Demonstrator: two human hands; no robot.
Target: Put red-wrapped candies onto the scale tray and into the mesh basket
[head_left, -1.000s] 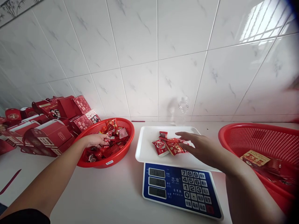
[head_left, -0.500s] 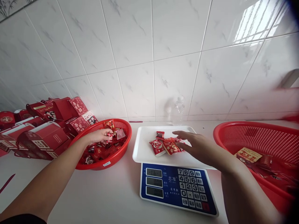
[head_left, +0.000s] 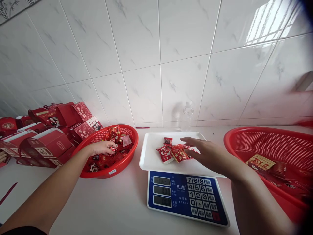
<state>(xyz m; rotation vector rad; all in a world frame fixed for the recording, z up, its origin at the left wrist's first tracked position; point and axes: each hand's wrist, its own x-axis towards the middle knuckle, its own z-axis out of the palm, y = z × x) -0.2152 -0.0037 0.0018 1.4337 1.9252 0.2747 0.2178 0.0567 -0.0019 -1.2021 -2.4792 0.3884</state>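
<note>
In the left red plastic basket [head_left: 134, 143], my left hand [head_left: 103, 148] pinches a small red-and-white wrapped candy [head_left: 113, 149] above a heap of wrapped sweets [head_left: 107, 160]. My right hand [head_left: 206, 150] hovers over the white scale tray [head_left: 149, 155], its fingers apart. Under and beside those fingers lie several red packets, among them a red-and-white packet [head_left: 165, 154] and a gold-printed packet [head_left: 180, 155]. A smaller dark-and-red candy [head_left: 168, 141] sits behind them. The blue keypad panel [head_left: 181, 195] of the scale faces me; its display digits are hard to read.
Red gift boxes [head_left: 51, 143] are stacked at the left, close against the basket. Another red basket [head_left: 234, 137] with packets stands at the right, beside my forearm. A clear plastic bottle [head_left: 187, 116] is by the tiled wall behind the tray. A dark red strip [head_left: 8, 193] lies front left.
My left hand has lowered slightly in the basket, with the small candy still between its fingers. My right hand keeps nearly the same place over the tray.
</note>
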